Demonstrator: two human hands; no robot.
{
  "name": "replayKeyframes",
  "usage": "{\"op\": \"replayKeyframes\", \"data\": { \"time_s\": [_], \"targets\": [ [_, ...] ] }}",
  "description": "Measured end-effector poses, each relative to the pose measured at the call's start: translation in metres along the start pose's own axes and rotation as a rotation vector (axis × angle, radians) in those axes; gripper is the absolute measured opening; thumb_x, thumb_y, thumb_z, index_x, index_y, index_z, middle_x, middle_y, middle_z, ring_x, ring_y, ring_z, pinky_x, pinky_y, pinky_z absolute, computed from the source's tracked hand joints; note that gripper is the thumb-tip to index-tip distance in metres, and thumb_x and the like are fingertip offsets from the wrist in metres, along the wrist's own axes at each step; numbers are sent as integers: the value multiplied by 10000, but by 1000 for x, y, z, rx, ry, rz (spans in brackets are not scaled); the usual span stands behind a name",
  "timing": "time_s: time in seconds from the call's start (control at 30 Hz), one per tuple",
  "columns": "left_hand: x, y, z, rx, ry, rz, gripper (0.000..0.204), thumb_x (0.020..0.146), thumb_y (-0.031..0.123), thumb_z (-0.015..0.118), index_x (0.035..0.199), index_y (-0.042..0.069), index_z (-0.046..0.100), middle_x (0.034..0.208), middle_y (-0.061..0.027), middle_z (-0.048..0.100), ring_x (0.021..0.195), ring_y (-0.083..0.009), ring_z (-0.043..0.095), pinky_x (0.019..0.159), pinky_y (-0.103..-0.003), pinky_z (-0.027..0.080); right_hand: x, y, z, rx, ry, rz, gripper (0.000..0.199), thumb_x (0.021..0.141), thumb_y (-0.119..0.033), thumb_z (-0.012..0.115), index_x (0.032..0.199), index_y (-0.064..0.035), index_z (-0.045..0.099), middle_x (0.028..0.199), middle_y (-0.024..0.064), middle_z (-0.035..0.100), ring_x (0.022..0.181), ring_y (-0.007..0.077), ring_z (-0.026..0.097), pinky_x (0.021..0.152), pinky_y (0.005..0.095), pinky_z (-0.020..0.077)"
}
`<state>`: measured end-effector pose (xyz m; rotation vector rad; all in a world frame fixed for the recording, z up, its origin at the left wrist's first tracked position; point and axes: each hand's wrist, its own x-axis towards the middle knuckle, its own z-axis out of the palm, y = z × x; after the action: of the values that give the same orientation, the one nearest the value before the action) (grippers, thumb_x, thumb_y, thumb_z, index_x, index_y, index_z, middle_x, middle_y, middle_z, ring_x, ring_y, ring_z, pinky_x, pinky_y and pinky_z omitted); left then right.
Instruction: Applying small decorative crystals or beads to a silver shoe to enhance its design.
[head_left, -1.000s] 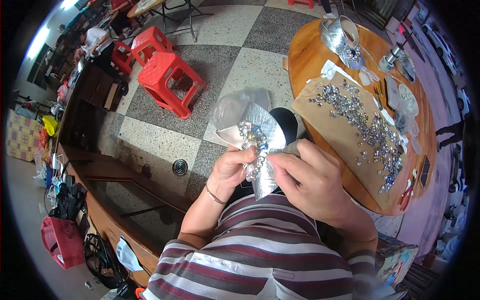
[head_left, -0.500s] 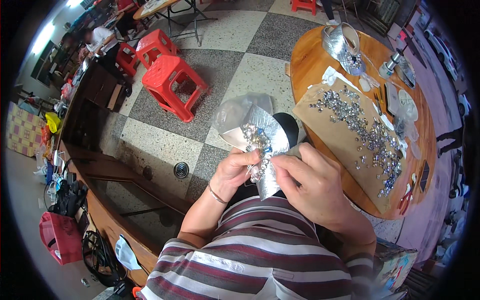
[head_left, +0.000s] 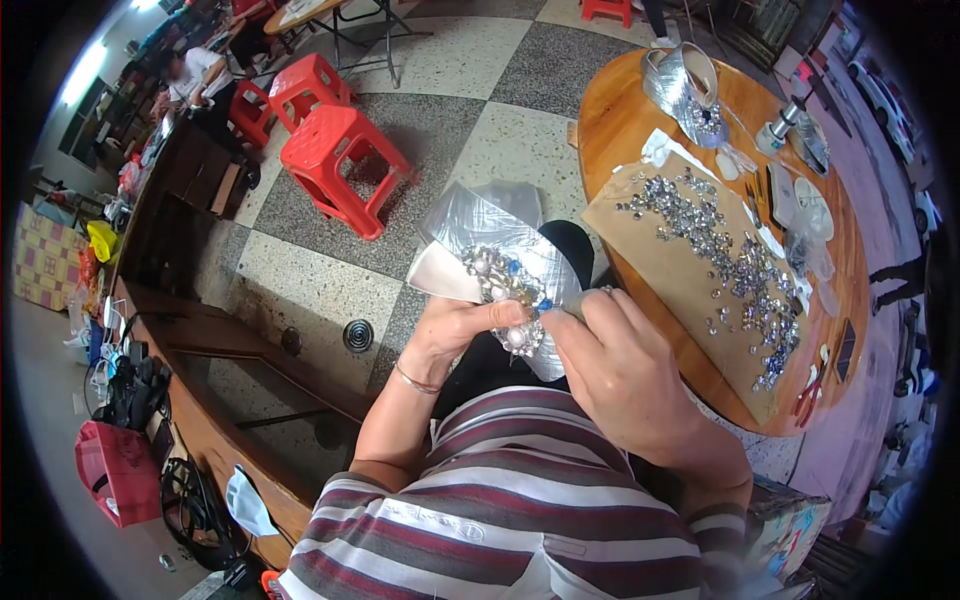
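Observation:
My left hand (head_left: 450,325) grips a shiny silver shoe upper (head_left: 549,262) with a pale lining, held in front of my lap. Its thumb presses along a cluster of clear rhinestones, pearl beads and blue gems (head_left: 487,266) on the silver face. My right hand (head_left: 622,358) is at the right side of the cluster, thumb and fingers pinched close to a blue gem. What lies in that pinch is too small to make out. A clear plastic bag (head_left: 515,200) shows just behind the silver piece.
The round wooden table (head_left: 612,110) on my right bears brown paper (head_left: 690,320) with scattered rhinestones (head_left: 700,225), another silver shoe upper (head_left: 672,85), and red-handled pliers (head_left: 808,400). Red stools (head_left: 335,150) stand ahead left. A wooden counter (head_left: 225,440) runs along my left. Seated people are far left.
The silver upper has turned, so more of its jewelled face and pale lining shows. My left hand has shifted slightly left with it; my right hand stays pinched at the cluster.

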<state>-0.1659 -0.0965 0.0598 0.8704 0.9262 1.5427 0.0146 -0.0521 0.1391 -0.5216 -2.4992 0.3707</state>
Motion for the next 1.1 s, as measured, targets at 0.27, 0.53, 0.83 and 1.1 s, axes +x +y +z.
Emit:
{"op": "replayKeyframes", "data": {
  "time_s": [0.27,0.53,0.83,1.1],
  "targets": [
    [3,-28,-11,-329,-59,-52,552,672,52,744,1160,5,490,992,-86,598,908,-190,585,824,-318,459,2,4,7,134,88,32,211,697,30,663,897,-23,619,732,88,468,648,251,523,563,340,435],
    [4,-35,-9,-494,-112,-40,578,669,39,734,1183,-9,475,1040,-123,594,970,-237,583,880,-354,450,-1,4,12,127,155,12,202,687,8,689,875,-38,634,729,73,509,632,224,544,552,319,443],
    [3,-38,-17,-526,-140,-34,593,662,35,736,1193,-14,477,1083,-137,586,1005,-255,575,905,-365,440,1,-2,15,126,189,-25,210,664,21,697,855,-49,647,718,58,522,608,206,551,527,304,445],
    [1,-36,-19,-547,-126,-38,647,653,50,735,1228,-5,444,1112,-145,574,1037,-265,562,931,-378,426,4,-4,23,142,211,-1,203,663,29,690,843,-50,641,701,61,525,598,208,556,516,304,441]
  ]
}}
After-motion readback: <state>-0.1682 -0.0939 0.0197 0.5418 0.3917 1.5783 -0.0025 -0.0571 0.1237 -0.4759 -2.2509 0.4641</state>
